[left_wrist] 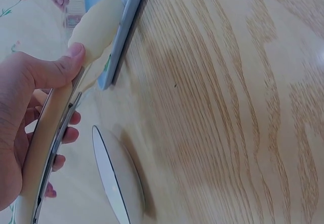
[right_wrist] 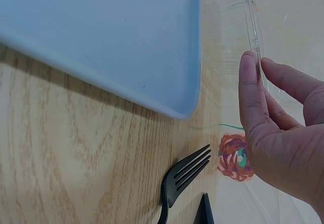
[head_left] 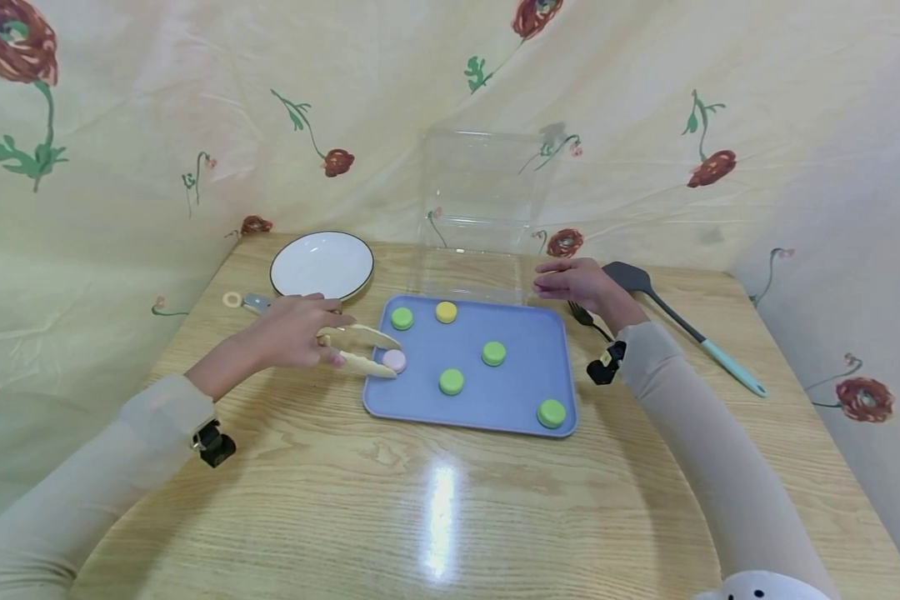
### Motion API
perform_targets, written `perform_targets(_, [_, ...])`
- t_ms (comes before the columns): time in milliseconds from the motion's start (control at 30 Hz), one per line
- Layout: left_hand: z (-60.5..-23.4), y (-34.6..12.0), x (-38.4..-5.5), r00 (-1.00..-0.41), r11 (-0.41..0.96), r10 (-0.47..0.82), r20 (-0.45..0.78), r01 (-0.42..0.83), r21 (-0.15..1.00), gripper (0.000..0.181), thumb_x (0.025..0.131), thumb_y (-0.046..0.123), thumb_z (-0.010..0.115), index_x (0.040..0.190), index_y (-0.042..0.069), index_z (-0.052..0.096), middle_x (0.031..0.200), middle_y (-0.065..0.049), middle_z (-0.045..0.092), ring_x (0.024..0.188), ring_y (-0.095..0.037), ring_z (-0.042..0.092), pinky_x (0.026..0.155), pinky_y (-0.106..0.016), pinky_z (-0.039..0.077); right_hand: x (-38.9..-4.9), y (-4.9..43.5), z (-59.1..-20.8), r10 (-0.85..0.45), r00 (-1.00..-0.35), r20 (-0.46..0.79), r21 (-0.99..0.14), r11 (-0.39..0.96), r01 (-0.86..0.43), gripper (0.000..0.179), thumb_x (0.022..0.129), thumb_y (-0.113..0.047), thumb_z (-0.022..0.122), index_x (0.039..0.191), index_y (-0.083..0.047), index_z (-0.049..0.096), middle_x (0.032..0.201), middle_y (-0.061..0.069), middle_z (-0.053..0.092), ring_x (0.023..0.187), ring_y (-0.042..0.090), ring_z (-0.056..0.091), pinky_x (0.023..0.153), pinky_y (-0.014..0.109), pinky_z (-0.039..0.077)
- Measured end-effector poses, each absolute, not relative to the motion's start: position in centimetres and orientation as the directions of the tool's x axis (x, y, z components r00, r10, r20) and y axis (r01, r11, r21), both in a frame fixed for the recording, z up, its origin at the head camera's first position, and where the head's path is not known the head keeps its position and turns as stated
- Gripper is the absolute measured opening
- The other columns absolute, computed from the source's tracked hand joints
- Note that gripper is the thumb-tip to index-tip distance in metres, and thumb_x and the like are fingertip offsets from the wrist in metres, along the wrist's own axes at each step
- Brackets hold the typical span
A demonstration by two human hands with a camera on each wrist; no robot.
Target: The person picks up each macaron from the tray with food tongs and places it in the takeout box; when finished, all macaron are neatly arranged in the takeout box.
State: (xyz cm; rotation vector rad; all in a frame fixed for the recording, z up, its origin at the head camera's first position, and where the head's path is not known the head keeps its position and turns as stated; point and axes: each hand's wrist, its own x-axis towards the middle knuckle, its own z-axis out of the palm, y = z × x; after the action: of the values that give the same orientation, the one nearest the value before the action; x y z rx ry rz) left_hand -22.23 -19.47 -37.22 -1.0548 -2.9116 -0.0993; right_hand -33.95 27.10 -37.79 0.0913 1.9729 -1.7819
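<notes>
My left hand [head_left: 296,329] grips cream-tipped tongs [left_wrist: 98,29], thumb on one arm and fingers beneath. In the head view the tongs' tips lie on either side of a pale lilac macaron [head_left: 393,361] at the left of a blue tray [head_left: 510,392]; whether they touch it I cannot tell. Several green macarons [head_left: 493,353] and one yellow macaron [head_left: 446,312] lie spread over the tray. Behind it stands a clear plastic box [head_left: 472,287] with its lid raised. My right hand [head_left: 577,283] pinches the box's right edge [right_wrist: 255,44] between thumb and fingers.
A white dark-rimmed plate [head_left: 322,262] stands at the back left, beside a utensil with a ringed end [head_left: 232,299]. Right of the tray lie a black fork [head_left: 581,315] and a dark spatula with a mint handle [head_left: 731,367]. A flowered cloth [head_left: 390,100] hangs behind the table.
</notes>
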Motion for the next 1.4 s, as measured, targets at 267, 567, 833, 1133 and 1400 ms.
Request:
perform_targets(267, [-37.2,-19.2,-22.3,-0.779,0.776,0.624,0.057,0.626,0.074,0.058,0.077,0.042,0.087,0.124,0.01,0.075,0.114,-0.006,0.071,0.091,-0.022,0.064,0.057,-0.03,0.044,-34.4,27.1,-38.5,-0.248,-0.891,-0.38,-0.923,0.159,0.35,0.057,0.102,-0.002,0.058,0.153,0.009,0.035,0.1,0.003,0.074,0.088,0.011,0.074,0.099,0.035,0.055])
perform_targets(567, [-37.5,-19.2,-22.3,-0.78,0.775,0.62,0.083,0.625,0.094,0.056,0.077,0.04,0.087,0.122,0.01,0.076,0.11,-0.006,0.071,0.08,-0.018,0.06,0.05,-0.026,0.034,-34.3,27.2,-38.5,-0.249,-0.892,-0.379,-0.924,0.161,0.347,0.057,0.103,-0.002,0.056,0.154,0.009,0.033,0.098,0.002,0.074,0.088,0.011,0.074,0.096,0.032,0.057])
perform_targets(833, [-37.7,-19.2,-22.4,-0.788,0.781,0.609,0.089,0.615,0.104,0.055,0.077,0.04,0.087,0.122,0.01,0.076,0.107,-0.006,0.071,0.079,-0.018,0.06,0.048,-0.026,0.033,-34.3,27.2,-38.5,-0.258,-0.892,-0.372,-0.928,0.122,0.352,0.058,0.101,-0.001,0.059,0.152,0.011,0.033,0.1,0.006,0.075,0.088,0.013,0.075,0.094,0.032,0.058])
perform_targets(1133, [-37.9,-19.1,-22.3,-0.793,0.785,0.599,0.112,0.609,0.116,0.052,0.078,0.038,0.086,0.121,0.01,0.076,0.112,-0.009,0.072,0.09,-0.023,0.067,0.048,-0.026,0.034,-34.4,27.5,-38.8,-0.245,-0.893,-0.377,-0.926,0.137,0.353,0.056,0.102,0.0,0.056,0.153,0.01,0.034,0.099,0.004,0.075,0.086,0.011,0.075,0.092,0.03,0.058])
perform_targets(1400, [-37.8,-18.8,-22.8,-0.806,0.796,0.575,0.142,0.591,0.135,0.054,0.077,0.04,0.087,0.12,0.009,0.077,0.115,-0.01,0.073,0.091,-0.025,0.068,0.047,-0.026,0.031,-34.5,27.6,-39.0,-0.252,-0.893,-0.373,-0.928,0.129,0.351,0.058,0.102,-0.001,0.057,0.153,0.009,0.033,0.102,0.005,0.074,0.088,0.011,0.075,0.094,0.03,0.058])
